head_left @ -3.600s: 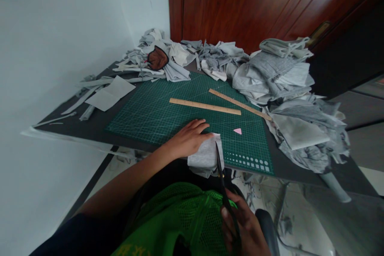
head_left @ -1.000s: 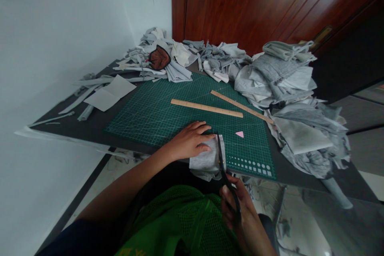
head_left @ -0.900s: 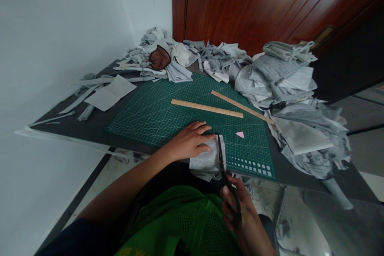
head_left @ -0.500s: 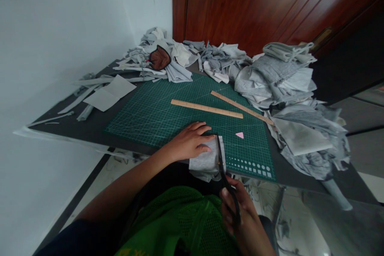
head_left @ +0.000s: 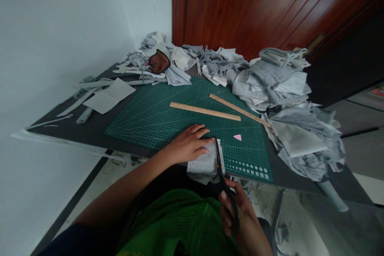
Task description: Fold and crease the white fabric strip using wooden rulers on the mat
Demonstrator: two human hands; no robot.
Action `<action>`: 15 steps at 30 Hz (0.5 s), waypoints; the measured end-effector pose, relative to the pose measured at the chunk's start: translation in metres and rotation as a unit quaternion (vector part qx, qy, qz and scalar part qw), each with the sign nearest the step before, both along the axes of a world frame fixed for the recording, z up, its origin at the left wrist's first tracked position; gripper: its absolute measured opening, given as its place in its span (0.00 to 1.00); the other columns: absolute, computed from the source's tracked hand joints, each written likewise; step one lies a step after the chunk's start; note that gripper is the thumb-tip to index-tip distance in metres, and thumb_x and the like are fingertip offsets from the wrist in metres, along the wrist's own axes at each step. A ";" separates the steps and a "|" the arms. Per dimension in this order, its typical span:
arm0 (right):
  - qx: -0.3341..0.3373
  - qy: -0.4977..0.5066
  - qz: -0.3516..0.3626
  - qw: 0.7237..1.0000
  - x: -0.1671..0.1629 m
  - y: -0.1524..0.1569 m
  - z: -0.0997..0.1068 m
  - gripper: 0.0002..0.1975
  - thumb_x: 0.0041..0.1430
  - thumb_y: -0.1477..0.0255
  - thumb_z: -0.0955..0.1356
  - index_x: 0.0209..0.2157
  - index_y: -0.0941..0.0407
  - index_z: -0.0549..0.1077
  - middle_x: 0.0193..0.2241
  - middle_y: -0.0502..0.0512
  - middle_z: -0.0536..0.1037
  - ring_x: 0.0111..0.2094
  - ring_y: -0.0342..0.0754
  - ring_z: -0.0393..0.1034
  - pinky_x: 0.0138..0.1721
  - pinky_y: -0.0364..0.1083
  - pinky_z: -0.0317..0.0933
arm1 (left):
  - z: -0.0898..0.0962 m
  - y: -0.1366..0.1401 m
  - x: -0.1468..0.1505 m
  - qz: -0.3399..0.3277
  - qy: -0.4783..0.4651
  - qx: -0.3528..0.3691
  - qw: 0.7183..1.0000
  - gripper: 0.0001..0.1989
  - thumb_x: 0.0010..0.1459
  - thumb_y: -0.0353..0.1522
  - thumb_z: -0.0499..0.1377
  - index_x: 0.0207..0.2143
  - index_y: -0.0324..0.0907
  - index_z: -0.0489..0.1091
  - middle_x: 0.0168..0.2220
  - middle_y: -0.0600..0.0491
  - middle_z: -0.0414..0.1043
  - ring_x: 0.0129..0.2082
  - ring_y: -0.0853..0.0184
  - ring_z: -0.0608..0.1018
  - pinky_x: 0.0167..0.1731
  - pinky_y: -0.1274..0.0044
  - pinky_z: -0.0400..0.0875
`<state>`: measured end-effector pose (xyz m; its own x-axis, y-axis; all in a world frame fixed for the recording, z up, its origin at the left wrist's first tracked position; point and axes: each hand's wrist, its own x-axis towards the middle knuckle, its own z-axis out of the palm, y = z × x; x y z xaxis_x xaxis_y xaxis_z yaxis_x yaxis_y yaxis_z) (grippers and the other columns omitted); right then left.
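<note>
My left hand (head_left: 192, 144) lies flat with fingers stretched out, pressing on a grey piece of fabric (head_left: 201, 164) at the front edge of the green cutting mat (head_left: 144, 124). The fabric's near end hangs over the table edge. In my right hand (head_left: 240, 208) are black scissors (head_left: 221, 172), fingers wrapped round the handles. Their blades lie along the fabric's right side and point away from me, with a narrow strip of cloth to their right. A pink triangular piece of tailor's chalk (head_left: 237, 137) lies on the mat to the right of the fabric.
Two wooden rulers (head_left: 205, 111) (head_left: 240, 109) lie on the mat. Heaped grey fabric (head_left: 270, 84) covers the table's right side, and scraps (head_left: 210, 58) line the back. At left are pale sheets (head_left: 109, 96) and strips. A brown cloth piece (head_left: 159, 61) rests on the scraps.
The whole view has shifted slightly. My left hand stays flat on the fabric, and the scissors remain along its right side in my right hand, with little visible movement.
</note>
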<state>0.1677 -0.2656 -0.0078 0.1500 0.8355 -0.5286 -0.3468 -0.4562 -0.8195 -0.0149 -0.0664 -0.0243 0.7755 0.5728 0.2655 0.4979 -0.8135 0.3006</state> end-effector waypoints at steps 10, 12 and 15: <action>-0.009 0.011 0.000 1.000 0.010 0.007 -0.001 0.38 0.43 0.44 0.79 0.48 0.50 0.68 0.22 0.40 0.66 0.16 0.38 0.53 0.12 0.36 0.50 | 0.005 -0.003 0.001 0.015 0.006 0.001 1.000 0.23 0.67 0.37 0.61 0.63 0.51 0.68 0.66 0.49 0.64 0.69 0.53 0.63 0.68 0.58 0.58; -0.005 0.014 -0.001 1.000 0.015 0.001 -0.006 0.36 0.46 0.47 0.79 0.49 0.50 0.68 0.23 0.40 0.67 0.16 0.37 0.54 0.13 0.36 0.50 | 0.005 -0.005 0.002 0.019 0.008 0.005 1.000 0.23 0.67 0.37 0.60 0.64 0.51 0.67 0.66 0.49 0.64 0.69 0.54 0.63 0.68 0.58 0.58; -0.002 0.025 0.002 1.000 0.023 -0.011 -0.010 0.33 0.48 0.49 0.79 0.49 0.50 0.70 0.23 0.41 0.66 0.16 0.36 0.50 0.14 0.36 0.47 | 0.003 -0.006 0.004 0.029 0.010 0.014 0.999 0.22 0.69 0.37 0.59 0.64 0.49 0.67 0.65 0.49 0.66 0.68 0.54 0.64 0.68 0.60 0.59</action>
